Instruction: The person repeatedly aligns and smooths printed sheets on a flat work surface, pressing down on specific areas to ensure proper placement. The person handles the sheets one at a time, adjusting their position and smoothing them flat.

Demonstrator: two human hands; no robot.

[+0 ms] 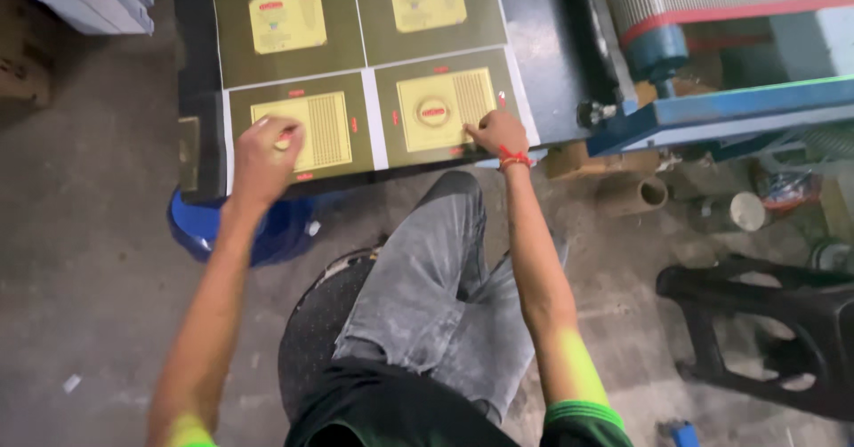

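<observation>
A large printed sheet with four olive panels and yellow label shapes lies on a dark table. My left hand rests with curled fingers on the near-left panel, fingertips pressing the sheet. My right hand, with a red thread at the wrist, presses on the near-right panel close to the sheet's front edge. Neither hand grips anything I can make out. I sit on a round dark stool, knees under the table's edge.
A blue tub sits under the table at left. A blue machine frame with a ribbed roller stands at right. A black plastic stool is at right on the concrete floor. Cardboard tubes lie near the machine.
</observation>
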